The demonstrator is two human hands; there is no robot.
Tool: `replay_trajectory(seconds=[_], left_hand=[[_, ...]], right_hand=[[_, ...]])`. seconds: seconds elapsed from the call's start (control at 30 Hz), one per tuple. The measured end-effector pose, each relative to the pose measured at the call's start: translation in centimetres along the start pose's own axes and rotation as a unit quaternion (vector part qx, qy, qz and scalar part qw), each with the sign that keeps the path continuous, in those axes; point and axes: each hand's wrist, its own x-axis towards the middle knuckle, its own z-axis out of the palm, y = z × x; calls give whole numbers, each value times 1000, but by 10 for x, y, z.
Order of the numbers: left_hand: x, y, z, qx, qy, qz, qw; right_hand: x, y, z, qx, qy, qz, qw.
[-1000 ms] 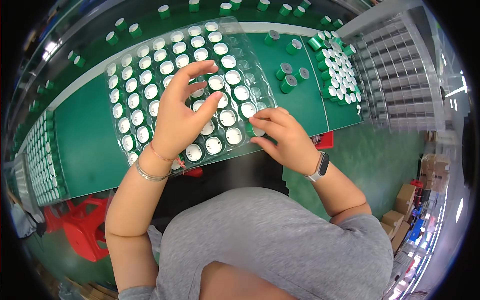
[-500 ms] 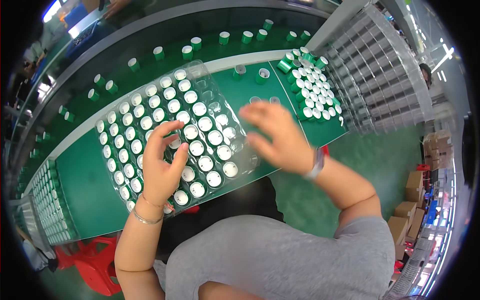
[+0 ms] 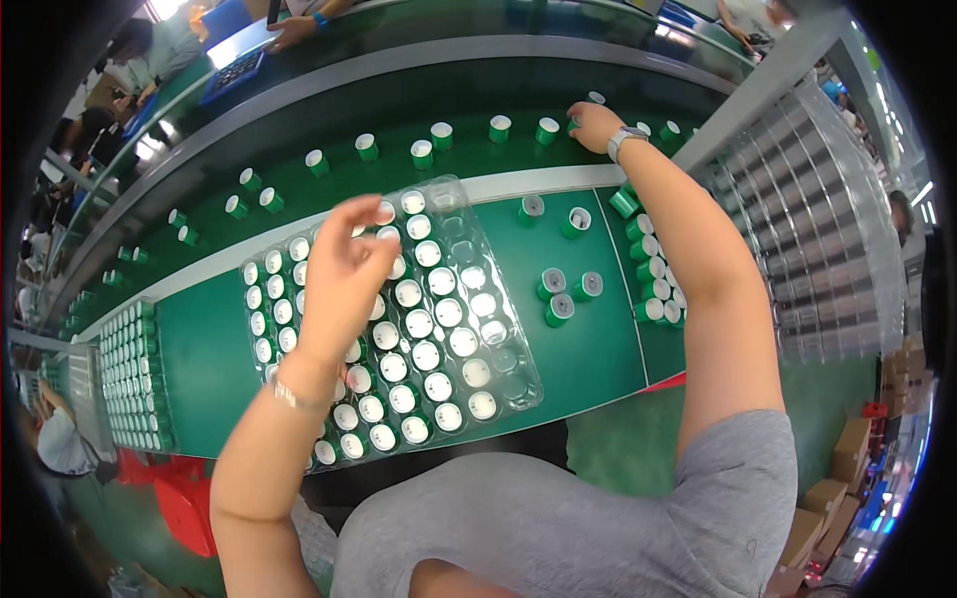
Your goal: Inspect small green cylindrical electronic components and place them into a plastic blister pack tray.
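Note:
My right hand (image 3: 596, 128) reaches onto the far belt, its fingers closed around a small green canister (image 3: 573, 125) that they partly hide. My left hand (image 3: 349, 264), a little blurred, hovers above the clear plastic tray (image 3: 518, 369) with thumb and fingers curved apart; nothing shows gripped in it. Rows of white-topped green canisters (image 3: 419, 324) fill most of the tray's pockets, while several pockets along its right edge hold none. Right of the tray, grey-topped canisters (image 3: 560, 309) stand on the green table (image 3: 608, 349).
Spaced-out canisters (image 3: 422, 153) stand along the dark green belt (image 3: 469, 105). A cluster of canisters (image 3: 648, 269) sits at the right, partly behind my right forearm, beside upright clear trays (image 3: 807, 219). Another filled tray (image 3: 130, 374) lies far left. A red stool (image 3: 184, 508) is below the table.
My right hand has gone from beside the tray out to the belt and closed on a canister. My left hand stays over the tray, its fingers now farther up it. The view has shifted.

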Motion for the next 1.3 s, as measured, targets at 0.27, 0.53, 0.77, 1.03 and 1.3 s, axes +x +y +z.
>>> replay_trajectory(seconds=[0.27, 0.53, 0.77, 1.03, 1.3], left_hand=[[148, -54, 27, 459, 56, 92, 882], [138, -52, 2, 366, 20, 35, 930], [18, -10, -18, -201, -31, -122, 972], [-38, -13, -21, -408, -70, -172, 894], [-45, -21, -14, -431, -32, -111, 895]], right_hand=[[-94, -51, -62, 160, 117, -31, 980], [-217, -117, -76, 534, 16, -35, 845], [-247, -222, -10, 776, -89, -100, 616], [-235, -250, -5, 747, -117, -129, 641], [-224, -255, 3, 679, -39, -141, 719]])
